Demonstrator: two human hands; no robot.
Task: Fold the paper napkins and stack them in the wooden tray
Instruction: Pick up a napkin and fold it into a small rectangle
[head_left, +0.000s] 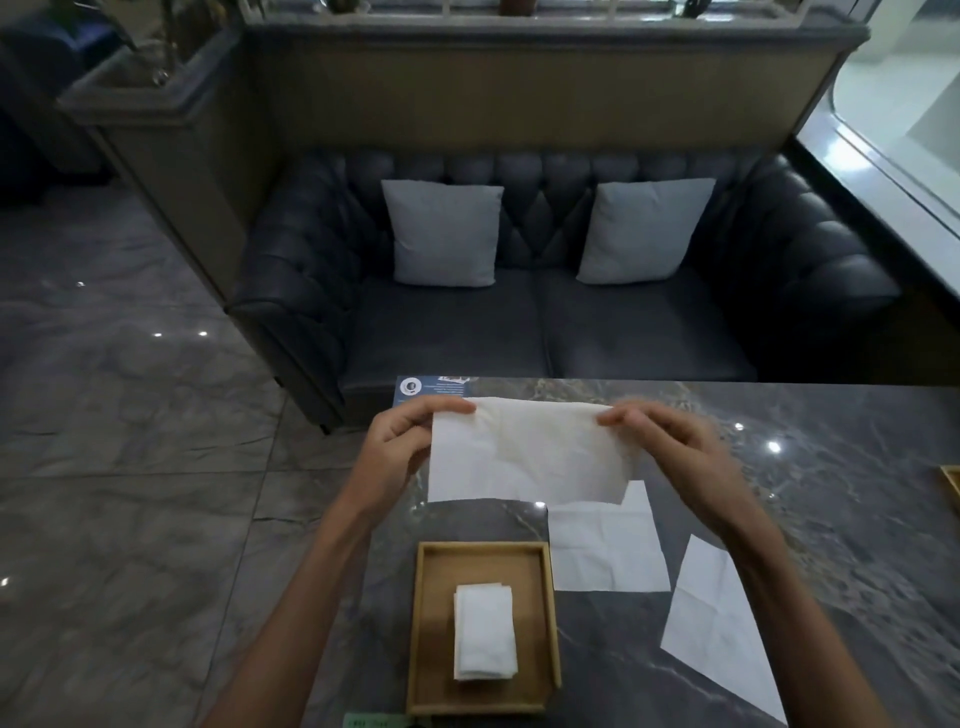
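Note:
I hold a white paper napkin (524, 452) spread out above the dark marble table (805, 493). My left hand (400, 441) pinches its top left corner and my right hand (670, 447) pinches its top right corner. Below it, near the table's front edge, stands the wooden tray (431, 623) with a small stack of folded napkins (484, 638) inside. Two flat unfolded napkins lie to the right of the tray: one (608, 551) beside its far corner, partly hidden by the held napkin, and another (722, 629) under my right forearm.
A blue printed card (415, 388) lies at the table's far left corner. A second wooden object (951, 486) shows at the right edge. Beyond the table is a dark sofa (545, 332) with two grey cushions. The table's left edge drops to a tiled floor.

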